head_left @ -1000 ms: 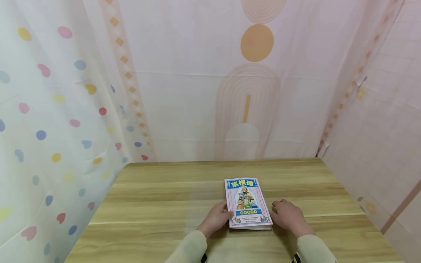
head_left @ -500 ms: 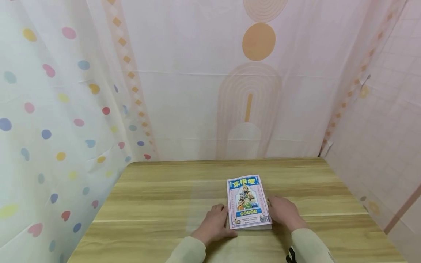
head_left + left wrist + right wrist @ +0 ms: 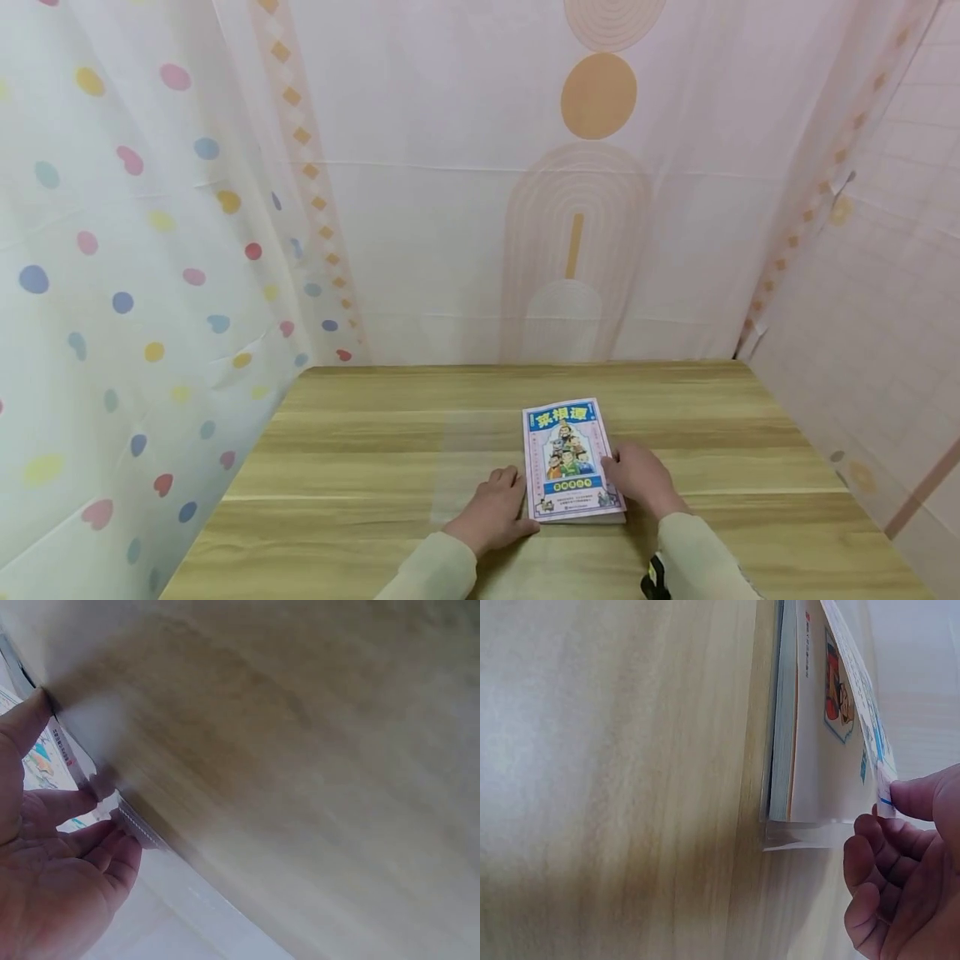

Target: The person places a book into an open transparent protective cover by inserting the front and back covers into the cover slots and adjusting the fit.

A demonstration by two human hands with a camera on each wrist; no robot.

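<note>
A thin book (image 3: 572, 457) with a colourful cartoon cover lies flat on the wooden table (image 3: 360, 450), near its front edge. My left hand (image 3: 497, 505) lies on the table against the book's left side; in the left wrist view its thumb and fingertips (image 3: 90, 801) touch that edge of the book (image 3: 56, 742). My right hand (image 3: 634, 473) is at the book's right edge. The right wrist view shows its thumb and curled fingers (image 3: 889, 825) pinching the front cover (image 3: 855, 697), which stands lifted a little off the pages (image 3: 784, 720).
Patterned curtains hang close round the table: a dotted one (image 3: 112, 292) on the left, a pale arch-and-circle one (image 3: 577, 208) behind, and a pink gridded one (image 3: 877, 275) on the right. Bare wood (image 3: 375, 425) stretches left of and behind the book.
My right hand has moved in from beside the book onto its right edge and taken the cover. My left hand slid off the cover's corner to the table beside the left edge.
</note>
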